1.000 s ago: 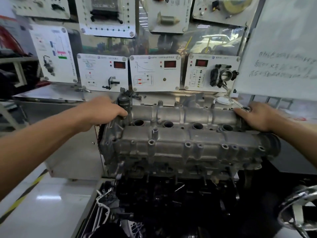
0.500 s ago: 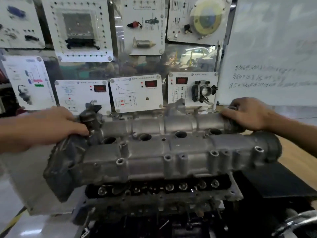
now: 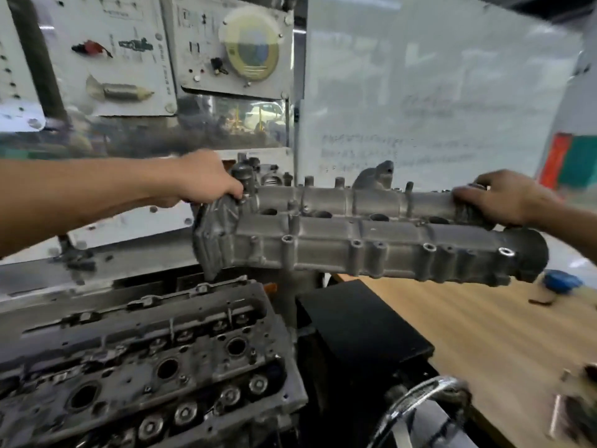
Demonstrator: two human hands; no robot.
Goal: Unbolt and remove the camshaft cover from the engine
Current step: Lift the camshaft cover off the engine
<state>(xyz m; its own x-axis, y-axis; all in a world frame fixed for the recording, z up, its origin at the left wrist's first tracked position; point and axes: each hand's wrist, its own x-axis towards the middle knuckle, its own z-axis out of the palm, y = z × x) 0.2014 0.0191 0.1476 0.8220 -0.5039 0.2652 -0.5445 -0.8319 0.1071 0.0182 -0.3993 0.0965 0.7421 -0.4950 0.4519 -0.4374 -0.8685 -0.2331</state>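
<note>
Holding the long grey cast-metal camshaft cover [image 3: 355,244] by its two ends, you have it in the air, apart from the dark grey engine head [image 3: 145,367] at the near left. Your left hand [image 3: 206,179] grips the cover's left end, its fingers curled down over the ribbed end plate beside a dark cylindrical fitting. Your right hand [image 3: 504,198] grips the right end of the far tube, fingers wrapped over the top and the thumb lying along the metal.

The cover runs left to right across the middle of the view, roughly level, with its right end a little lower. Its near side shows a row of upright bolt bosses with open holes, and round wells sit in the trough between its two tubes.

The uncovered top of the engine head shows three large round wells down its middle and a line of round metal discs along its near edge.

Under the cover's middle stands a flat black box [image 3: 355,321], and under its right half lies the light wooden tabletop [image 3: 484,334]. A round blue cap [image 3: 560,281] rests on that table near the cover's right end, with a small dark item just beside it, too small to identify.

Behind the cover stands a whiteboard [image 3: 436,92] with faint, blurred handwriting. White training panels [image 3: 226,43] hang at the far left. A curved chrome bar [image 3: 420,399] arcs across the near bottom edge.
</note>
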